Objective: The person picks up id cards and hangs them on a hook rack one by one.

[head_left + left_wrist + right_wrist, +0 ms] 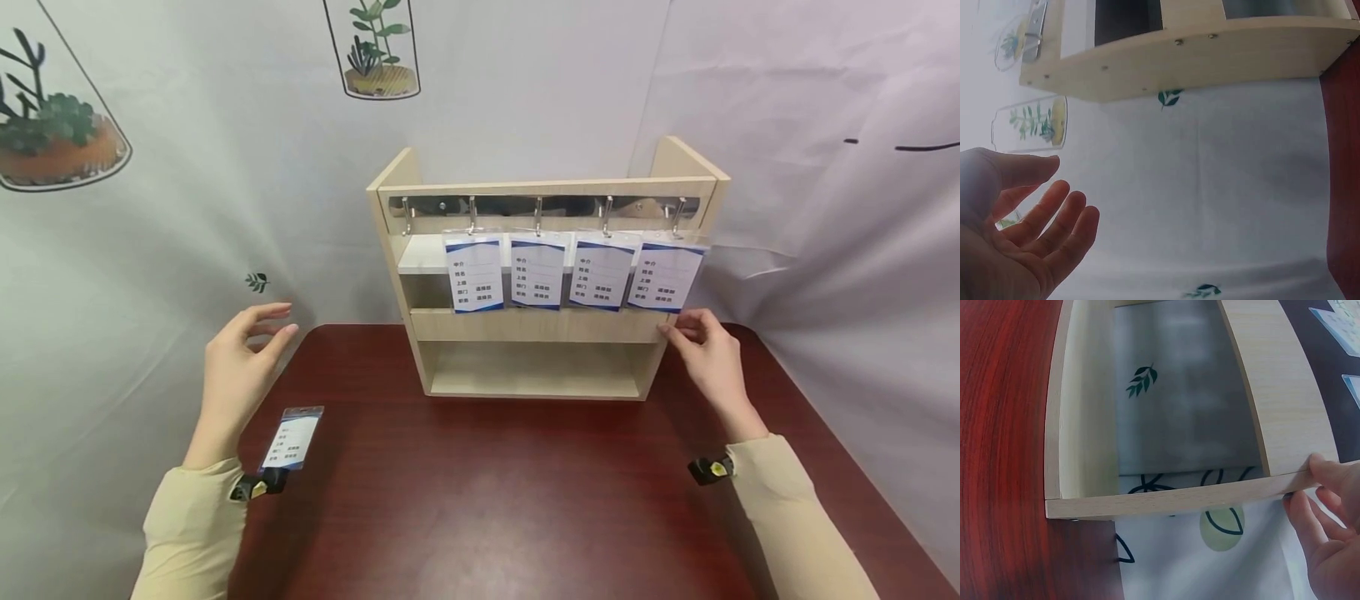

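Note:
A small wooden shelf (535, 327) stands at the back of the table, with a metal hook rail (566, 205) along its top. Several badge holders (537, 273) with white and blue cards hang from the hooks; the leftmost hook (407, 215) carries none. My right hand (707, 346) pinches the shelf's right side edge, the thumb on the front and fingers round the outer side, as the right wrist view shows. To the left of the shelf my left hand (243, 354) is raised in the air, fingers loosely bent and holding nothing. Another badge holder (292, 439) lies on the table near my left wrist.
The dark red table (480, 483) extends in front of the shelf. A pale wall cloth (540, 92) with printed potted plants hangs close behind the table and along its sides.

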A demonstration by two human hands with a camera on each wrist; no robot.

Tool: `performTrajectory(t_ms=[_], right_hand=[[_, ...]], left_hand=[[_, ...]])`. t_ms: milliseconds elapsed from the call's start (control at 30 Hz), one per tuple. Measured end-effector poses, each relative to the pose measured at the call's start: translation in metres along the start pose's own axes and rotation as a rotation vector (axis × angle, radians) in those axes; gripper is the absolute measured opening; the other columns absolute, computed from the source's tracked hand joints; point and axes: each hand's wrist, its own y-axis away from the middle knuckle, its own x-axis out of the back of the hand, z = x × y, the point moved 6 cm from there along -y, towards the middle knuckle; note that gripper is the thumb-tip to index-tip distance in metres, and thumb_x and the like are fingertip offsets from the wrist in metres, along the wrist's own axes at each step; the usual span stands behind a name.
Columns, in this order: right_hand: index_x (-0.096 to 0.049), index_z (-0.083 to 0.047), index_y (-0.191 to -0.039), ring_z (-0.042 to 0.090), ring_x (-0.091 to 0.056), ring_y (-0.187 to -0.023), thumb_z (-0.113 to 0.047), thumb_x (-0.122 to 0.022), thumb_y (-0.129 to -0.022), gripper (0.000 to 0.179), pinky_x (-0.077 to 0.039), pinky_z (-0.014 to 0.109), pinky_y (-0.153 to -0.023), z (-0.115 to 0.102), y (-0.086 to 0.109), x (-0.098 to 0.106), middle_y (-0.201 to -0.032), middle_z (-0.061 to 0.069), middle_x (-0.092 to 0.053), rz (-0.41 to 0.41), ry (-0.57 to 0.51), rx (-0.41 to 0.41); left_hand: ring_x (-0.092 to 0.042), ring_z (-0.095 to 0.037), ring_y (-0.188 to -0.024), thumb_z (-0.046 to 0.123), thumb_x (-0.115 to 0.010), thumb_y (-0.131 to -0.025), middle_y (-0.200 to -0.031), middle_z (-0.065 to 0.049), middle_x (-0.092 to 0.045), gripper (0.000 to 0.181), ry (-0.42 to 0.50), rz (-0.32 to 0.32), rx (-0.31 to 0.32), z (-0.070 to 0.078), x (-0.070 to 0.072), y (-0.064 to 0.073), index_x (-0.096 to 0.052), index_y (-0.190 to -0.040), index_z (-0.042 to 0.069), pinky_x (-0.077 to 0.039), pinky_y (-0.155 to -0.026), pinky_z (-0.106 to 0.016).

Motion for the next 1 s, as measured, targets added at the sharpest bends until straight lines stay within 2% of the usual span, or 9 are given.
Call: performTrajectory(t_ms=[200, 467, 500, 567, 633, 733, 800, 900, 1000], right_hand=[[-0.061, 0.0, -0.109, -0.021, -0.051, -0.083, -0.025, -0.072, -0.095, 0.031, -0.042, 0.004, -0.068, 0.0, 0.0, -0.002, -0.105, 0.02, -0.071, -0.018, -0.001, -0.002], [-0.061, 0.002, -0.109, -0.021, -0.05, -0.082, -0.023, -0.073, -0.095, 0.031, -0.041, 0.003, -0.068, -0.002, 0.0, 0.001, -0.105, 0.02, -0.071, -0.014, -0.004, 0.016], [-0.061, 0.002, -0.109, -0.021, -0.05, -0.082, -0.023, -0.073, -0.095, 0.031, -0.041, 0.003, -0.067, -0.002, 0.0, 0.0, -0.105, 0.02, -0.071, -0.017, -0.003, 0.016], [-0.06, 0.001, -0.109, -0.021, -0.05, -0.082, -0.024, -0.072, -0.095, 0.031, -0.042, 0.003, -0.067, -0.002, 0.0, 0.0, -0.105, 0.02, -0.071, -0.025, -0.001, 0.016], [-0.06, 0.001, -0.109, -0.021, -0.05, -0.083, -0.024, -0.072, -0.095, 0.031, -0.042, 0.003, -0.067, -0.002, 0.001, -0.001, -0.105, 0.02, -0.071, -0.031, -0.001, 0.015], [-0.06, 0.001, -0.11, -0.02, -0.051, -0.083, -0.024, -0.072, -0.095, 0.031, -0.042, 0.003, -0.068, 0.0, 0.003, -0.002, -0.106, 0.021, -0.071, -0.034, -0.015, 0.009], [-0.06, 0.002, -0.11, -0.02, -0.052, -0.083, -0.024, -0.072, -0.095, 0.032, -0.043, 0.003, -0.068, 0.001, 0.003, -0.003, -0.107, 0.021, -0.071, -0.031, -0.025, 0.001], [-0.06, 0.002, -0.11, -0.019, -0.052, -0.084, -0.023, -0.072, -0.095, 0.032, -0.043, 0.003, -0.069, 0.002, 0.003, -0.002, -0.107, 0.021, -0.071, -0.023, -0.039, -0.006], [-0.06, 0.0, -0.109, -0.019, -0.053, -0.084, -0.024, -0.072, -0.096, 0.031, -0.043, 0.004, -0.068, 0.003, 0.002, -0.002, -0.106, 0.02, -0.07, -0.013, -0.032, -0.012]], left_hand=[[-0.052, 0.014, -0.09, 0.018, -0.073, -0.095, -0.121, -0.009, -0.069, 0.033, -0.051, -0.007, 0.034, -0.017, 0.003, 0.008, -0.069, -0.127, 0.009, -0.041, -0.076, -0.006], [-0.047, 0.019, -0.087, 0.02, -0.072, -0.096, -0.124, -0.016, -0.067, 0.036, -0.101, -0.059, 0.077, -0.045, 0.002, 0.015, -0.067, -0.128, 0.005, -0.04, -0.071, -0.007], [-0.048, 0.017, -0.087, 0.021, -0.071, -0.096, -0.125, -0.017, -0.067, 0.036, -0.113, -0.07, 0.085, -0.049, 0.002, 0.017, -0.066, -0.128, 0.005, -0.041, -0.071, -0.008], [-0.059, 0.003, -0.091, 0.02, -0.07, -0.096, -0.125, -0.019, -0.066, 0.036, -0.141, -0.1, 0.093, -0.057, 0.001, 0.019, -0.065, -0.128, 0.004, -0.041, -0.068, -0.01], [-0.067, -0.017, -0.094, 0.02, -0.069, -0.097, -0.125, -0.023, -0.065, 0.037, -0.165, -0.142, 0.106, -0.067, -0.002, 0.023, -0.064, -0.129, 0.003, -0.045, -0.07, -0.019], [-0.066, -0.046, -0.101, 0.021, -0.067, -0.098, -0.125, -0.028, -0.063, 0.038, -0.183, -0.205, 0.127, -0.084, -0.007, 0.029, -0.062, -0.13, 0.001, -0.051, -0.072, -0.037], [-0.065, -0.048, -0.103, 0.023, -0.067, -0.098, -0.125, -0.029, -0.062, 0.041, -0.192, -0.241, 0.152, -0.098, -0.011, 0.033, -0.061, -0.131, 0.0, -0.051, -0.075, -0.05], [-0.063, -0.05, -0.106, 0.025, -0.066, -0.099, -0.128, -0.031, -0.06, 0.045, -0.206, -0.296, 0.192, -0.117, -0.019, 0.039, -0.057, -0.133, -0.003, -0.051, -0.077, -0.056], [-0.06, -0.053, -0.108, 0.025, -0.065, -0.099, -0.128, -0.034, -0.057, 0.048, -0.223, -0.355, 0.227, -0.135, -0.027, 0.044, -0.054, -0.134, -0.006, -0.051, -0.077, -0.057]])
